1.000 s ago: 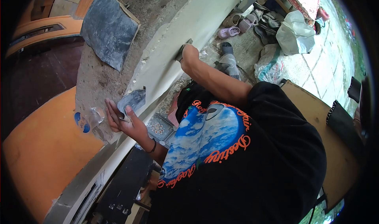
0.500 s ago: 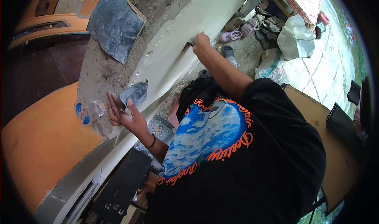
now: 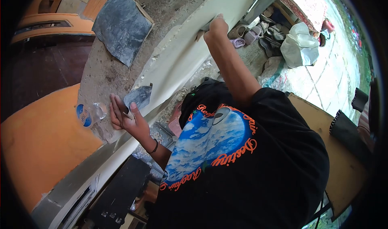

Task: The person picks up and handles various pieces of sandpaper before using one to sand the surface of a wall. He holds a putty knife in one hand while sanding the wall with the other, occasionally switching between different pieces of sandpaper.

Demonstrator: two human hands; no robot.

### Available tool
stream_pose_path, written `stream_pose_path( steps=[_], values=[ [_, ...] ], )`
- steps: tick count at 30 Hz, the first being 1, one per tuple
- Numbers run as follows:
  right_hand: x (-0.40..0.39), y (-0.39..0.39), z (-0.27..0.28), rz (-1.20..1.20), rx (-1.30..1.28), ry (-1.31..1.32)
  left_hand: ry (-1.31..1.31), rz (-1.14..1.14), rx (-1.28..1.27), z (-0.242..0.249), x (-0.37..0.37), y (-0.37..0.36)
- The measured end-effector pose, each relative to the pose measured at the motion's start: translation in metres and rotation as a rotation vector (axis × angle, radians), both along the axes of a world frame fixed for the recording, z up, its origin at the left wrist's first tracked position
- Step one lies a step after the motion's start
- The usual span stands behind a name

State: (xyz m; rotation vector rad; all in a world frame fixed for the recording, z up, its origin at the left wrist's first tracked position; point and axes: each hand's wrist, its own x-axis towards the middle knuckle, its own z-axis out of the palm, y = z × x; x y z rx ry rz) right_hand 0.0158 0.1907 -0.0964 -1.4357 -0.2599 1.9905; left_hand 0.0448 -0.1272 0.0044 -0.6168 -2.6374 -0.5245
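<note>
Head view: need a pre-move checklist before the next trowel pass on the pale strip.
1. Right hand gripping the grey trowel: ok.
2. Trowel pressed against the pale plastered strip: ok.
3. Left hand holding the small grey plaster-smeared blade: ok.
4. Plaster load on that blade: cannot tell.
5. Clear plastic bottle with blue label apart from the left hand: not ok, nearly touching the fingers.
6. Large dark grey board off the strip: ok.

Black T-shirt (image 3: 250,176): orange script, "Destiny" legible.
</note>
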Motion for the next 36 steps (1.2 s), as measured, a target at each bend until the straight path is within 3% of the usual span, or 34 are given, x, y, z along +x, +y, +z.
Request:
stream_pose_path(
  steps=[2,5,7,10,11,13,14,16,18,20,23,24,26,28,30,33,36],
  values=[
    [0.001,0.032,0.011,-0.049,0.391,-0.025,0.009,-0.002,-0.018,0.0,-0.002,-0.001],
    [-0.007,0.052,0.011,-0.177,0.19,0.026,0.016,-0.03,0.005,0.0,0.0,-0.002],
    [-0.003,0.02,0.013,-0.06,0.262,0.048,0.02,-0.011,-0.012,0.0,-0.002,0.0],
    [-0.015,-0.032,-0.018,0.039,0.775,-0.267,0.016,-0.001,-0.01,-0.001,-0.002,-0.001],
    [-0.016,-0.016,-0.023,0.04,0.778,-0.264,0.018,0.002,-0.008,0.0,-0.002,0.001],
    [-0.012,0.025,-0.032,0.001,0.542,-0.089,0.016,-0.022,-0.02,0.004,0.0,0.001],
    [-0.009,0.026,-0.013,0.002,0.545,-0.087,0.017,-0.02,-0.017,0.003,0.001,0.0],
    [-0.001,0.028,0.026,0.018,0.183,0.076,0.029,-0.02,-0.041,0.002,-0.001,-0.001],
    [0.001,-0.014,0.033,0.047,0.655,0.046,0.034,-0.007,-0.019,0.0,-0.002,0.0],
    [0.006,-0.031,0.036,0.107,0.897,-0.062,0.037,0.0,0.0,-0.001,-0.003,0.004],
    [-0.011,0.033,-0.008,-0.028,0.737,0.097,0.001,-0.043,0.106,0.0,-0.001,0.001],
    [-0.01,0.031,0.004,-0.022,0.74,0.101,0.01,-0.022,0.067,0.001,-0.001,0.003],
    [0.001,0.021,0.043,0.03,0.441,0.173,0.016,0.003,0.027,0.002,0.001,0.0],
    [0.006,-0.023,0.054,0.071,0.856,0.034,0.009,-0.034,0.14,-0.004,-0.002,0.002],
    [0.008,-0.032,0.047,0.139,0.972,-0.045,0.021,-0.027,0.102,-0.003,-0.003,0.004],
    [-0.009,0.021,0.013,-0.005,0.876,0.039,0.019,-0.015,0.075,-0.002,-0.002,0.0],
    [-0.004,0.012,0.039,0.041,0.711,0.083,0.023,-0.006,0.095,-0.002,0.0,-0.001]
  ],
)
